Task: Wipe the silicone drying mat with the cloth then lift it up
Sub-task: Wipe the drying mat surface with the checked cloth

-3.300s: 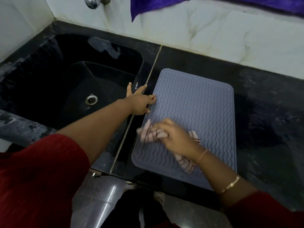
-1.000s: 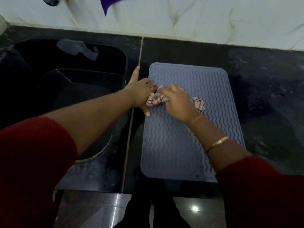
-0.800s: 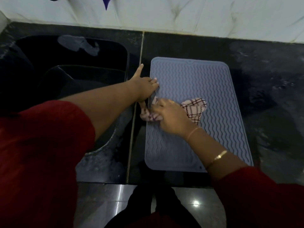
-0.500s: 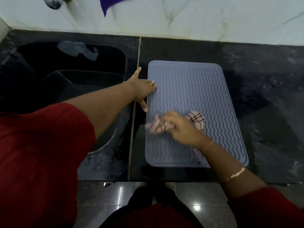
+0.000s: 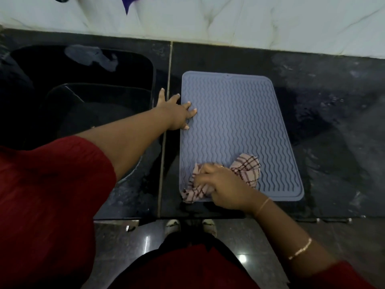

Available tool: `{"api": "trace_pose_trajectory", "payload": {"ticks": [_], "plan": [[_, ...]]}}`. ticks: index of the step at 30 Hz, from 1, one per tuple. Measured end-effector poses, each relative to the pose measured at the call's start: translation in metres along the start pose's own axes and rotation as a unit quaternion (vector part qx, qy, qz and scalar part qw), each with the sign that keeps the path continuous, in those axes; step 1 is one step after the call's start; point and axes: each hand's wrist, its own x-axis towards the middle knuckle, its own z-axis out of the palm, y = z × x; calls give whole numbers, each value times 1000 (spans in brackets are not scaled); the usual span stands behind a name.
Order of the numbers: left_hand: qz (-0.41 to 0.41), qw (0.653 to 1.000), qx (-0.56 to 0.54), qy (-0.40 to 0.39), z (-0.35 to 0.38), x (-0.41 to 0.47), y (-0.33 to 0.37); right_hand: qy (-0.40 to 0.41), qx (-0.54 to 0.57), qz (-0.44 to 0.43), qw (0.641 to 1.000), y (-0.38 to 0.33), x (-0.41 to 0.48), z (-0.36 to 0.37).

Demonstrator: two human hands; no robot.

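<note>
A grey-blue silicone drying mat (image 5: 235, 126) with wavy ridges lies flat on the black counter. My left hand (image 5: 177, 114) rests on the mat's left edge, fingers spread and fingertips pressing the mat. My right hand (image 5: 220, 184) grips a bunched pink checked cloth (image 5: 246, 170) at the mat's near left corner. Part of the cloth sticks out past the mat's front edge, and part trails to the right behind my knuckles.
A black sink (image 5: 83, 94) lies left of the mat beyond a seam in the counter (image 5: 333, 126). A white marble wall (image 5: 229, 21) runs along the back. The counter's front edge (image 5: 208, 216) is just below the mat.
My right hand has dragged the cloth down the mat from its middle left to the near left corner. My left hand has stayed pressed on the left edge.
</note>
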Motion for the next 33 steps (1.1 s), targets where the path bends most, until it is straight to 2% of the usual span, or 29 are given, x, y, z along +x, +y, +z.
{"api": "trace_pose_trajectory", "payload": {"ticks": [1,2,3,5,7,9,12,15,17,20,21,22,24,25,26,29,31,33], "plan": [[-9,1000,10,19,0,-2,4,-16,42,11,999,2,1,-7],[-20,999,14,47,1,-6,9,2,72,24,997,5,5,-15],[-31,996,9,83,2,-9,15,53,72,45,995,11,13,-24],[-51,988,-27,145,7,-17,26,174,12,105,979,30,33,-40],[-69,981,-83,162,17,-27,33,211,-52,147,965,41,51,-46],[-59,980,-136,131,26,-37,35,168,-110,152,968,40,59,-40],[-41,981,-184,37,35,-48,32,111,-163,126,972,25,43,-15],[-55,983,-171,28,36,-47,31,93,-147,76,982,9,11,1],[-61,986,-152,24,35,-47,34,68,-120,38,990,8,-5,5],[-60,986,-146,45,38,-50,37,26,42,37,998,14,-14,0],[-65,982,-163,67,41,-53,38,65,88,46,993,15,-13,-6],[-75,975,-185,95,45,-57,39,136,113,62,982,17,-9,-12],[-98,958,-230,139,53,-66,44,282,106,109,947,25,6,-25],[-105,952,-248,143,57,-71,47,310,88,125,938,27,15,-31],[-108,950,-259,136,61,-74,50,293,68,132,944,29,24,-35],[-110,954,-256,109,70,-81,57,90,-43,94,991,26,38,-28],[-115,959,-235,106,71,-83,59,48,-124,76,988,19,29,-13],[-124,963,-217,104,70,-83,59,48,-148,55,986,11,12,-2]]}}
